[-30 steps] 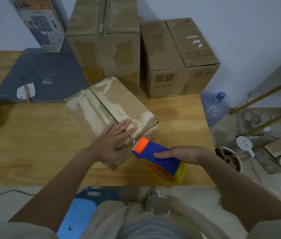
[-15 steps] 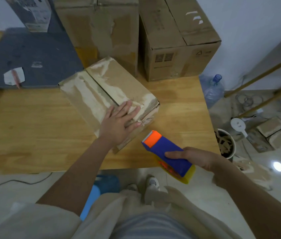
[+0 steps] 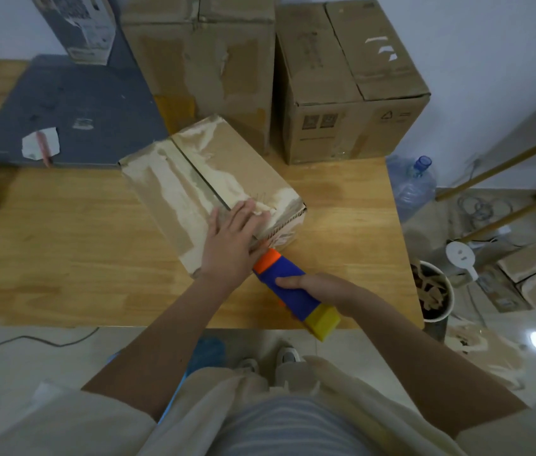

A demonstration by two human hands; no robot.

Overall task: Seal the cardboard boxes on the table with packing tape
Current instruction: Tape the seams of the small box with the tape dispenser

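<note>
— So, where is the trouble lying right now?

— Mostly at the near end of the worn brown cardboard box [image 3: 207, 189], which is sitting slantwise on the wooden bench [image 3: 63, 258], near its right side. The left hand [image 3: 230, 245] is lying flat and open on the near end of the lid, fingers spread over the flap seam. The right hand [image 3: 322, 287] is gripping the blue tape dispenser with the orange nose and yellow tail [image 3: 293, 291], and that orange nose is touching the box's near end face, just below the left palm.

— And what could be going wrong?

— I am judging that the tape may be starting off the seam, since the dispenser is meeting the box at an angle. The torn, pale facing on the lid may also be giving the tape a poor hold. And if the left hand is not pressing firmly, the box could be sliding away under the push. Whether any tape is already stuck down, I cannot tell.

— What is differing from half a second ago?

— Then the dispenser was hanging clear of the box, out past the bench's near edge. Now it is pressing up against the near end face, and the left hand is sitting in much the same place.
</note>
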